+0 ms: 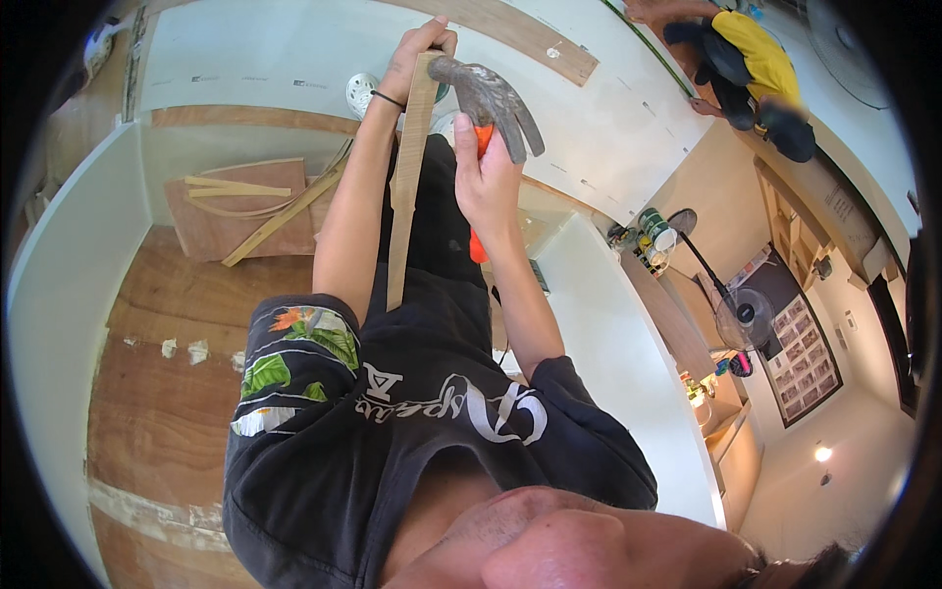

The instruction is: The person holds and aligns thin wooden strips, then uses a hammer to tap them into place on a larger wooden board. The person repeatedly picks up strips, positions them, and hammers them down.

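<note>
1. I see a dark-framed rectangular poster [807,350] with a grid of small pale pictures, on the wall at right.
2. Green and white cans [655,234] stand clustered on the counter's far end.
3. A small pale label [842,204] sits on the wooden beam, upper right.

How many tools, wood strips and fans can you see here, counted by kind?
Hammer: 1, in the right hand
Wood strip held by the left hand: 1
Loose wood strips on the plywood: about 4
Standing fan: 1
Total: about 7
</note>
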A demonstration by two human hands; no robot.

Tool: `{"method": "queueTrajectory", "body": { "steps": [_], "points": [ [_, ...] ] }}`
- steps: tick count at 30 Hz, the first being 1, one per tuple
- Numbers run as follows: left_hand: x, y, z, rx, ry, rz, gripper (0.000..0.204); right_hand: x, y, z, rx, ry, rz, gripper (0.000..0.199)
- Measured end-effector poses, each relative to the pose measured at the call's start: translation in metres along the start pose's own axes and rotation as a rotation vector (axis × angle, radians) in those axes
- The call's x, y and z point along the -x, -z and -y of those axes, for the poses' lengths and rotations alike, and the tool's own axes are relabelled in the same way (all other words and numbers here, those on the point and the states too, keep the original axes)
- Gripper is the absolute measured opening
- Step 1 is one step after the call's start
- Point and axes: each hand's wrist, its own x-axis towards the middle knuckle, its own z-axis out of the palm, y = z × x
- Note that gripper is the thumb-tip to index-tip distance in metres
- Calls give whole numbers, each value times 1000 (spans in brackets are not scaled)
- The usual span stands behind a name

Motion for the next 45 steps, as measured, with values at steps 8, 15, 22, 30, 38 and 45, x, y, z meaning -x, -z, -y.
{"method": "queueTrajectory", "body": {
  "steps": [8,15,22,30,38,45],
  "points": [
    [-1,-2,-1,-6,33,-14,61,-3,5,-4,28,-30,29,25],
    [-1,-6,0,-62,-23,-6,62,2,8,-12,-42,-50,30,27],
    [0,5,10,-52,16,35,66,13,12,-13,-77,-164,100,27],
    [14,-13,10,312,-225,-23,55,21,17,-17,-13,69,-14,26],
    [59,-41,-22,-91,-280,-98,51,35,28,-14,-39,-30,17,27],
    [55,-29,-15,-279,-272,-107,31,40,26,-20,-52,-50,47,24]
  ]
}}
